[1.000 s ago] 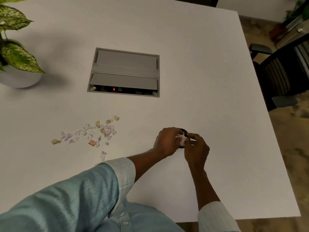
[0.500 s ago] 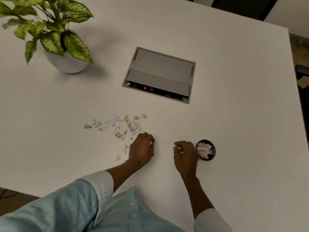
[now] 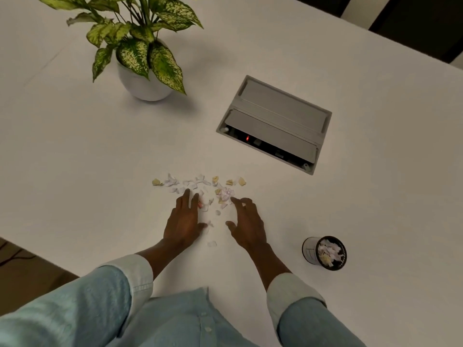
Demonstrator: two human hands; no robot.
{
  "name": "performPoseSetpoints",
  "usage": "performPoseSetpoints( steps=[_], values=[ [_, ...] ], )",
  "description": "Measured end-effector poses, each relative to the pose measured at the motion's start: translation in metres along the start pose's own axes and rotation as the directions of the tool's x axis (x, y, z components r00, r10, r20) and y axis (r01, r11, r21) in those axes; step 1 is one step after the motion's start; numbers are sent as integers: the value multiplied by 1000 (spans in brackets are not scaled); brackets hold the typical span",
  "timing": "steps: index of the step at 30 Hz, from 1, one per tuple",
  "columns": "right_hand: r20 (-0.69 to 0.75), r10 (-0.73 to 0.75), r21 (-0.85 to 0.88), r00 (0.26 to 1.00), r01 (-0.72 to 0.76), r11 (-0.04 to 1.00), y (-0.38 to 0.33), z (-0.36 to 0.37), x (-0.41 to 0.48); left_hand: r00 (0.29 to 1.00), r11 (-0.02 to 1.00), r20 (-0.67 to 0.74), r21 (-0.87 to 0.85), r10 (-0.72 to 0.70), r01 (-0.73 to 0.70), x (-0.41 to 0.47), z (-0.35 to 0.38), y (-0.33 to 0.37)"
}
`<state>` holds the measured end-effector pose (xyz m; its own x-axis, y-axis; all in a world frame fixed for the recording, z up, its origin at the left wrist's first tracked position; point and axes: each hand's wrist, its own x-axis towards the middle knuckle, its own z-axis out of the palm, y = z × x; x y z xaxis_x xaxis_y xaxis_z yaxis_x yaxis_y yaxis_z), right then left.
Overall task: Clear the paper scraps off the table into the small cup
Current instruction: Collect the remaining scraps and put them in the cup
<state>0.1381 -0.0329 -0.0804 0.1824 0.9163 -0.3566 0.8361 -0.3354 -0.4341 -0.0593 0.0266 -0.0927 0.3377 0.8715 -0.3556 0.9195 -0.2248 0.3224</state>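
Note:
Several small white, pink and tan paper scraps (image 3: 200, 187) lie scattered on the white table (image 3: 75, 159). My left hand (image 3: 184, 220) lies flat, palm down, at the near left side of the pile, fingers touching scraps. My right hand (image 3: 246, 224) is on the near right side, fingers spread, fingertips at the pile's edge. One loose scrap (image 3: 211, 244) sits between my wrists. The small dark-rimmed cup (image 3: 324, 252), partly filled with scraps, stands upright to the right of my right hand, apart from it.
A potted plant (image 3: 142, 78) in a white pot stands at the far left. A grey recessed socket box (image 3: 274, 123) with a red light is set into the table beyond the scraps. The table's near left edge (image 3: 37, 255) runs close to my left sleeve.
Both hands left the cup and moved left to the scrap pile, now spread flat on either side of it. The cup stands alone on the right. The camera view shifted left.

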Motion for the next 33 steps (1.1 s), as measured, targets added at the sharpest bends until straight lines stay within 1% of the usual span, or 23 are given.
performPoseSetpoints(
  steps=[2,5,12,16,19,21,25,28,31,33],
  values=[
    [36,-29,-43,999,30,999,-7,-1,8,1000,1000,9,3,9,-9,3,4,-2],
    [76,-89,-116,993,97,988,-15,1,16,998,998,23,29,61,-62,8,10,-6],
    [124,-111,-311,986,145,939,-25,12,32,982,981,69,72,176,-180,20,11,-1],
    [141,-138,-333,980,179,926,-32,11,35,973,973,23,34,229,-229,21,11,3],
    [125,-137,-348,983,172,921,-36,12,31,975,974,-11,-37,222,-222,18,12,7],
    [106,-138,-375,985,169,912,-38,11,28,970,970,-22,-1,243,-243,17,14,9],
    [94,-155,-336,984,177,925,-37,17,23,966,966,-28,22,257,-257,16,17,8],
    [13,-112,-198,994,113,974,-32,23,20,967,967,-33,34,253,-252,18,15,8],
    [-109,-57,-75,992,49,996,-15,30,14,976,977,-86,-56,199,-204,18,12,6],
    [-163,-12,19,986,15,1000,0,29,4,978,974,-116,-130,171,-186,14,10,7]
  ],
)
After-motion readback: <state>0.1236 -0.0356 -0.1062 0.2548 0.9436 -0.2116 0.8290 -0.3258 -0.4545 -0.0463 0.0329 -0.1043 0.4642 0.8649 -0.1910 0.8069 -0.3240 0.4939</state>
